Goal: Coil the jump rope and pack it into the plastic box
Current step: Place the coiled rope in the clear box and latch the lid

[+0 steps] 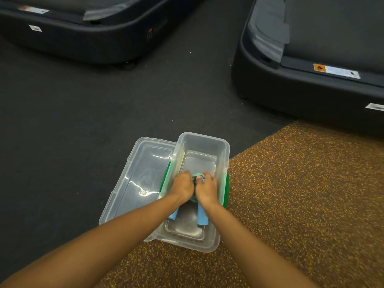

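Our left hand (pixel 184 186) and right hand (pixel 208 189) clamp fingers (pixel 186 173) on the coiled rope (pixel 197 176) in the box (pixel 226 146); the lid (pixel 133 179), left of them, is off.

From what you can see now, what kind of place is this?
Probably a gym: a left treadmill and a right treadmill stand on dark flooring, beside a speckled brown mat; a jump rope is there too.

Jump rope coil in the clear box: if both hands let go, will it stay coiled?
Probably loosens: the left hand and right hand pinch the blue-green jump rope coil tight, suggesting a floppy cord. Its light-blue cylindrical handles look smooth and could roll, though the clear plastic box walls should contain them.
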The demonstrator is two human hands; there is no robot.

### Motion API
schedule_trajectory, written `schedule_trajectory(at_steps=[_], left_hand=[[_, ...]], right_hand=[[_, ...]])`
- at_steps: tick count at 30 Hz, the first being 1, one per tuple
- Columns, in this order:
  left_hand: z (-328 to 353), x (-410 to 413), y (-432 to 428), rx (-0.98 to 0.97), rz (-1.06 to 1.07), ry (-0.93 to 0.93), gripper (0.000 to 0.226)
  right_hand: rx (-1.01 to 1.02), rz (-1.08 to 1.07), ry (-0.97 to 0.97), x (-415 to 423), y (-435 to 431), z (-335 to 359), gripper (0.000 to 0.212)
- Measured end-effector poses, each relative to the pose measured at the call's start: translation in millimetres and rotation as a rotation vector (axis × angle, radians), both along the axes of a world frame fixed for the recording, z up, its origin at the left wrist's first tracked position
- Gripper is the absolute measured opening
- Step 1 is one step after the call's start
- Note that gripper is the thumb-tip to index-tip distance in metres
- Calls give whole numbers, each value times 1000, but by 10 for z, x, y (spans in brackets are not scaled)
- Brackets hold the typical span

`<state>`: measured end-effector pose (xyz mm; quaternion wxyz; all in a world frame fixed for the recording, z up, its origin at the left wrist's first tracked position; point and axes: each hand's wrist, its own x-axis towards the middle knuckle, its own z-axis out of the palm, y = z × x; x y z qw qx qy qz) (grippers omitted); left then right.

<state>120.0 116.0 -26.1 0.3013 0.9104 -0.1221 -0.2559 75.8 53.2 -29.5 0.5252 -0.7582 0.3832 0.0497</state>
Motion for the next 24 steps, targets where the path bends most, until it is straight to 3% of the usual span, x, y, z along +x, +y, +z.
schedule_trajectory(at_steps=[5, 10, 16, 20, 24], left_hand=[[114, 39, -42, -49, 34, 54, 24], [237, 75, 22, -188, 88, 148, 47], [574, 276, 288, -330, 99, 47, 36], [706, 593, 717, -426, 269, -37, 28], [666, 762, 1216, -316, 391, -107, 26]], right_hand=[[-55, 48, -37, -16, 12, 42, 50], [-76, 71, -64, -50, 21, 124, 50], [-44, -12, -245, -3, 153, 432, 50], [16, 15, -384, 118, 463, 713, 50], [44, 161, -396, 218, 864, 814, 53]])
